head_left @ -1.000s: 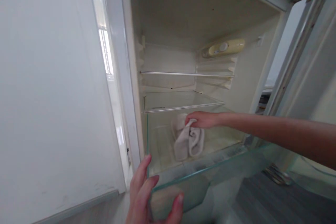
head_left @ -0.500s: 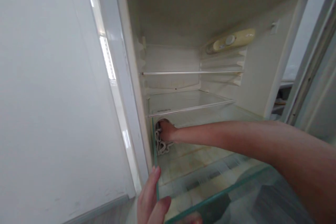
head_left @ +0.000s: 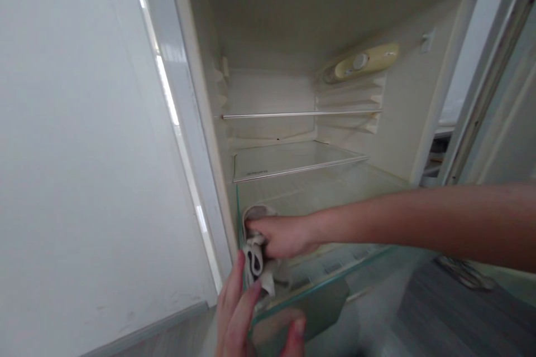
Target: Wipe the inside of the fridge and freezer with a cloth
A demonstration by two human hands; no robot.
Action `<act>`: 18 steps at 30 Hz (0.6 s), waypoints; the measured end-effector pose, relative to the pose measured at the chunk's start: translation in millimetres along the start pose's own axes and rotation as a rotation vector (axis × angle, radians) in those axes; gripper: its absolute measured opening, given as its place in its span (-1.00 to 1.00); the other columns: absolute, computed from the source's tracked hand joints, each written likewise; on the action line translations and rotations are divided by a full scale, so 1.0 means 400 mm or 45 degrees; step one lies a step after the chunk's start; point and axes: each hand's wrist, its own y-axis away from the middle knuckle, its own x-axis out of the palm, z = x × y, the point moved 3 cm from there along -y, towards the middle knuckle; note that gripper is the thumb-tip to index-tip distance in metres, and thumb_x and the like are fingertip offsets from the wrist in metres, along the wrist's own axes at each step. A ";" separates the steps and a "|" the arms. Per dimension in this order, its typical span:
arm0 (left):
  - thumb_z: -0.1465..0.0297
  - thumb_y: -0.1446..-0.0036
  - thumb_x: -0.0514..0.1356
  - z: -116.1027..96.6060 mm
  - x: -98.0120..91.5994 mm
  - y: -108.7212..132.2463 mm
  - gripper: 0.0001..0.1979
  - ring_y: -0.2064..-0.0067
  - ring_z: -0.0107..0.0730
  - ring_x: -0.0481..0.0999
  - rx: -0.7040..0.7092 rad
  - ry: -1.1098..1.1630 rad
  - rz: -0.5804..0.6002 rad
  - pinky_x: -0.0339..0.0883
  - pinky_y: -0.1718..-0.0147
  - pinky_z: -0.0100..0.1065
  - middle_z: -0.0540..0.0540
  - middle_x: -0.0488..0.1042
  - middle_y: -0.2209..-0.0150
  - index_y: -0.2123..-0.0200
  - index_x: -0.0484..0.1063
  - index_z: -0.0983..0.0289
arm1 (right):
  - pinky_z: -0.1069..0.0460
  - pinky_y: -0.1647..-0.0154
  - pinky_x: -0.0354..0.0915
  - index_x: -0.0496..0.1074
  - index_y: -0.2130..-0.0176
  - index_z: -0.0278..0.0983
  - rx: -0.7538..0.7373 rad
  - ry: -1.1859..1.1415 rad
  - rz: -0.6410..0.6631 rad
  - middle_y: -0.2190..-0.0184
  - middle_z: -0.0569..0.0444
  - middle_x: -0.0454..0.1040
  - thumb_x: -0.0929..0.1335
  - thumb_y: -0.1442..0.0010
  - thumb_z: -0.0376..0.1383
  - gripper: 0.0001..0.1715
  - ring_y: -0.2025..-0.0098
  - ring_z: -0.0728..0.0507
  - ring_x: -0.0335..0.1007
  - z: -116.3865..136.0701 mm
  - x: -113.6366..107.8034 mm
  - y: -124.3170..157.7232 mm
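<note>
My right hand point(head_left: 281, 236) reaches into an open fridge and presses a crumpled white cloth point(head_left: 256, 259) onto a pulled-out glass shelf point(head_left: 335, 279), at its front left corner. Its fingers are closed on the cloth. My left hand point(head_left: 247, 318) grips the front left corner of that glass shelf from below, thumb under the edge and fingers up along its side.
The fridge interior holds two more glass shelves point(head_left: 293, 162) and a yellowed thermostat dial point(head_left: 362, 61) on the right wall. A white wall point(head_left: 75, 150) stands at left. The open fridge door point(head_left: 498, 83) is at right over grey floor point(head_left: 439, 318).
My right hand drew the cloth from the back left of the shelf forward to the front left corner. My left hand kept its hold on the shelf corner.
</note>
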 end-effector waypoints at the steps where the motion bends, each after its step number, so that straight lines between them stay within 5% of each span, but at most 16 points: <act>1: 0.45 0.01 0.44 0.004 -0.002 0.001 -0.23 -0.37 0.14 0.33 0.000 -0.003 0.013 0.53 -0.10 -0.05 0.48 0.16 -0.42 -0.27 0.29 0.33 | 0.17 0.37 0.30 0.36 0.25 -0.36 0.034 -0.064 0.110 0.37 0.16 0.43 0.30 0.01 -0.63 -0.69 0.33 -0.01 0.37 0.012 0.008 0.025; 4: 0.44 -0.03 0.43 0.004 -0.004 -0.004 -0.22 -0.35 0.17 0.36 -0.070 -0.022 0.036 0.53 -0.12 0.02 0.46 0.17 -0.42 -0.31 0.26 0.28 | 0.18 0.44 0.27 0.35 0.29 -0.36 0.080 -0.193 0.443 0.45 0.23 0.33 0.30 -0.05 -0.64 -0.75 0.41 0.03 0.27 0.046 0.014 0.085; 7: 0.42 -0.05 0.43 -0.007 0.001 -0.015 -0.17 -0.32 0.15 0.40 -0.142 -0.020 0.021 0.53 -0.14 0.02 0.42 0.20 -0.42 -0.36 0.22 0.23 | 0.16 0.28 0.33 0.43 0.21 -0.40 -0.075 -0.017 0.647 0.40 0.21 0.42 0.28 -0.08 -0.68 -0.67 0.35 0.02 0.34 0.081 -0.003 0.114; 12: 0.41 -0.06 0.42 -0.007 -0.002 -0.047 -0.17 -0.33 0.07 0.41 -0.038 -0.071 -0.045 0.50 -0.17 -0.04 0.47 0.30 -0.34 -0.36 0.20 0.35 | 0.04 0.19 0.34 0.53 0.05 -0.43 -0.520 1.302 0.294 0.15 -0.05 0.57 0.30 -0.33 -0.54 -0.74 0.17 -0.12 0.45 0.110 -0.062 0.076; 15: 0.38 0.00 0.45 0.004 -0.010 -0.067 -0.26 -0.33 0.13 0.39 0.170 -0.136 0.001 0.54 -0.11 -0.03 0.51 0.33 -0.31 -0.23 0.32 0.40 | -0.11 -0.04 0.33 0.61 0.12 -0.37 -0.821 1.994 0.343 0.12 -0.11 0.60 0.22 -0.44 -0.42 -0.63 0.01 -0.26 0.44 0.073 -0.083 0.011; 18: 0.38 0.00 0.44 0.019 -0.021 -0.088 -0.37 -0.29 0.14 0.44 0.238 -0.120 0.030 0.59 -0.06 0.02 0.43 0.45 -0.22 -0.14 0.36 0.33 | -0.17 -0.22 0.23 0.65 0.19 -0.30 -0.865 2.315 0.333 0.06 -0.13 0.59 0.24 -0.40 -0.42 -0.62 -0.18 -0.34 0.32 -0.004 -0.111 -0.069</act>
